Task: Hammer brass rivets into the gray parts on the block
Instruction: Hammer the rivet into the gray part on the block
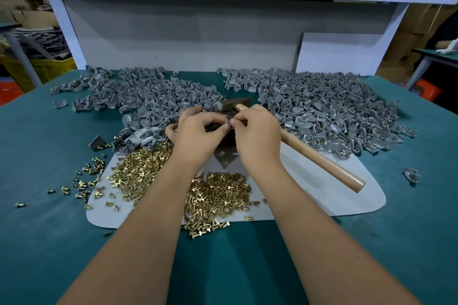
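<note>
Both hands meet over a dark block (226,138) at the table's middle. My left hand (198,135) curls its fingers round a small gray part, with brass rivets showing under the palm. My right hand (256,131) pinches something small at the left fingertips; it is too small to name. A hammer (319,160) with a wooden handle lies beneath my right hand, its dark head (235,104) just behind the block. Loose brass rivets (218,195) are heaped on a white sheet (347,195) near me.
Gray parts without rivets (148,96) are piled at the back left; a pile with brass rivets in them (329,111) lies at the back right. Stray rivets (84,181) dot the green mat (49,230) on the left. A white shelf frame (223,32) stands behind.
</note>
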